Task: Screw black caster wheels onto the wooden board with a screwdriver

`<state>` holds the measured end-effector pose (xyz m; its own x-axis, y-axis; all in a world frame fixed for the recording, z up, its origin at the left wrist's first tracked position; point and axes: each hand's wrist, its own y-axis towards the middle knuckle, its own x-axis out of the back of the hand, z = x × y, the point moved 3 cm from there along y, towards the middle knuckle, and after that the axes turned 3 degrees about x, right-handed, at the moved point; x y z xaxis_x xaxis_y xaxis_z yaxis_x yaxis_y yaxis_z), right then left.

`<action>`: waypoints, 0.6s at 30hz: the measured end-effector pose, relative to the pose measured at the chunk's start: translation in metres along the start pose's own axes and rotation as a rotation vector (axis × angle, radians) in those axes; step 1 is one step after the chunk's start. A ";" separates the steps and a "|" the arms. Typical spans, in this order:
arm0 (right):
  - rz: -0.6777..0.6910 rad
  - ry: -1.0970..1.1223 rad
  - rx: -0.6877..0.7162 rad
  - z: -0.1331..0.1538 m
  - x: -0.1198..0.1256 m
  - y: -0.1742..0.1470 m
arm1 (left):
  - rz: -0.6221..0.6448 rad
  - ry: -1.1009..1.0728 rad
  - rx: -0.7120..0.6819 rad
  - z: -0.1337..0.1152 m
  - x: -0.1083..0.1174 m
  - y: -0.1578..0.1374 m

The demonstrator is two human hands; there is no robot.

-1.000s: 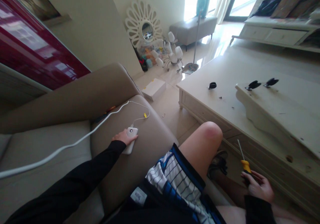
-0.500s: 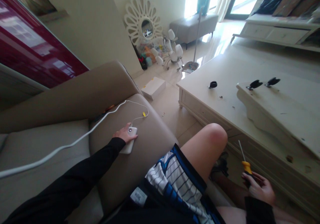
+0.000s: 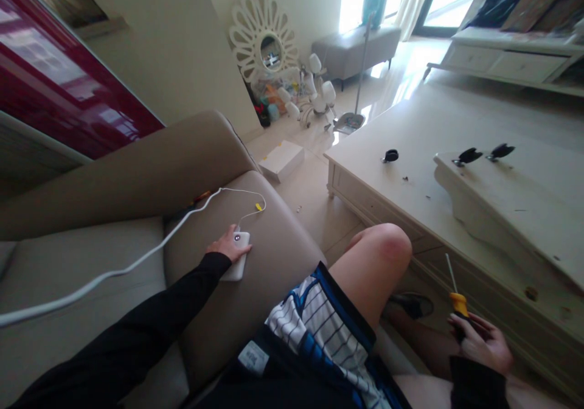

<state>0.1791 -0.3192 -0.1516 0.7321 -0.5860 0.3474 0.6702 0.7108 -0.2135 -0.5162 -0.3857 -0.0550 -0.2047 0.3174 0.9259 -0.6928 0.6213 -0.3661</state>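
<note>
My left hand (image 3: 228, 244) is closed around the upper end of a white power bank (image 3: 238, 269), which lies on the sofa seat. From its top end runs a thin white cable (image 3: 244, 191) with a yellow tag (image 3: 258, 207), leading into a thicker white cord (image 3: 137, 265) across the sofa. At the lower right, my right hand (image 3: 484, 341) grips a screwdriver (image 3: 457, 302) by its yellow and black handle, the metal shaft pointing up. The screwdriver is held in the air beside the white table's drawer front.
On the white table (image 3: 378, 123) lie a black caster (image 3: 391, 155), small loose bits and a white panel (image 3: 515, 196) carrying two more casters. A white box (image 3: 283, 159) sits on the floor by the sofa (image 3: 283, 238). Farther back are a dustpan (image 3: 349, 123) and a lamp fixture (image 3: 314, 95).
My right hand and the screwdriver have shifted slightly right. The thin cable's loop has moved a little left on the seat. My left hand stays on the power bank.
</note>
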 end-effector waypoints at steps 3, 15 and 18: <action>-0.023 0.006 -0.014 0.012 0.008 -0.001 | -0.104 0.062 0.020 -0.010 0.005 -0.016; -0.166 0.190 0.329 0.168 0.007 0.041 | -0.466 -0.736 -1.117 -0.316 0.027 -0.162; -0.160 0.166 0.445 0.212 -0.012 0.066 | -0.367 -0.950 -1.394 -0.410 0.055 -0.213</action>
<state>0.1885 -0.1823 0.0238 0.6584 -0.7294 0.1858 0.6850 0.6829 0.2537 -0.0962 -0.2065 0.0359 -0.8455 -0.1534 0.5114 0.1751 0.8252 0.5370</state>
